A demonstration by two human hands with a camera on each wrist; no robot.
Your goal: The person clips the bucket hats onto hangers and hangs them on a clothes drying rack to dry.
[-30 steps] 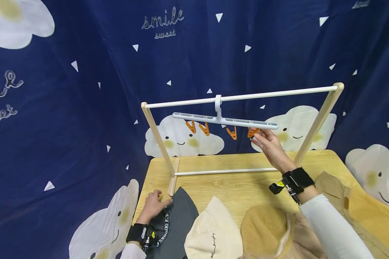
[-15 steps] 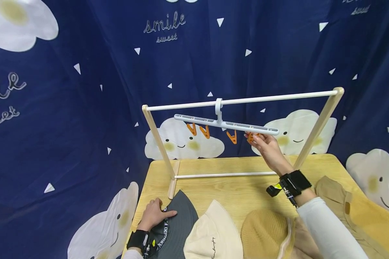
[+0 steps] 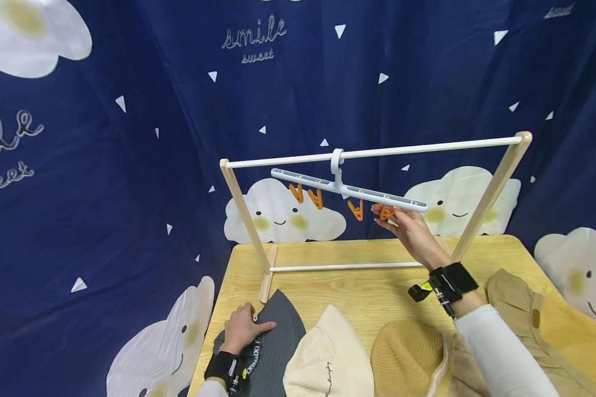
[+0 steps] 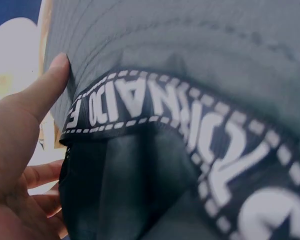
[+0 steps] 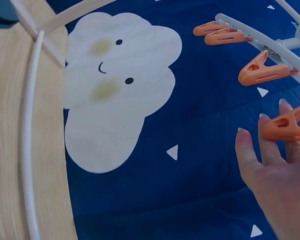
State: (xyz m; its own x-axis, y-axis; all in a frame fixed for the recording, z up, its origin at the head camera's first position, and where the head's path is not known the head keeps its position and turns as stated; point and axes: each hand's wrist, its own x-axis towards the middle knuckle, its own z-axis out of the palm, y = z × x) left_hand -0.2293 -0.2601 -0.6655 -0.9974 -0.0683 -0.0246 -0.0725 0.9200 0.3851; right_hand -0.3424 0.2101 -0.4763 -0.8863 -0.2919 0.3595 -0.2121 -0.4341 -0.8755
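Four orange clips (image 3: 355, 210) hang from the hanger (image 3: 377, 197), which is suspended by its hook from the top rod (image 3: 427, 148) of the rack. The hanger sits tilted, right end lower. The right hand (image 3: 412, 231) is at the rightmost clip (image 3: 386, 213). In the right wrist view its fingers are apart and fairly straight, extending behind this clip; the thumb is not clearly visible, so whether the clip is pinched cannot be told.

The dark grey hat (image 3: 278, 342) lies at the left front of the tabletop (image 3: 338, 286), next to the cream hat (image 3: 330, 353). On the left hand (image 3: 242, 331), the thumb is extended over the brim and stands apart from the other fingers, which are bent on the crown side. Whether they clamp the cloth cannot be told.

Handling notes, by judgement: the hat should be light and soft, with little risk of slipping or breakage. Take hold at the brim, near the lettered band (image 4: 155, 100), where stitching should add stiffness; the crown is likely to fold. The clips appear to be stiff, light plastic. Press their free ends together, and steady the hanger, since it may swing or tip.
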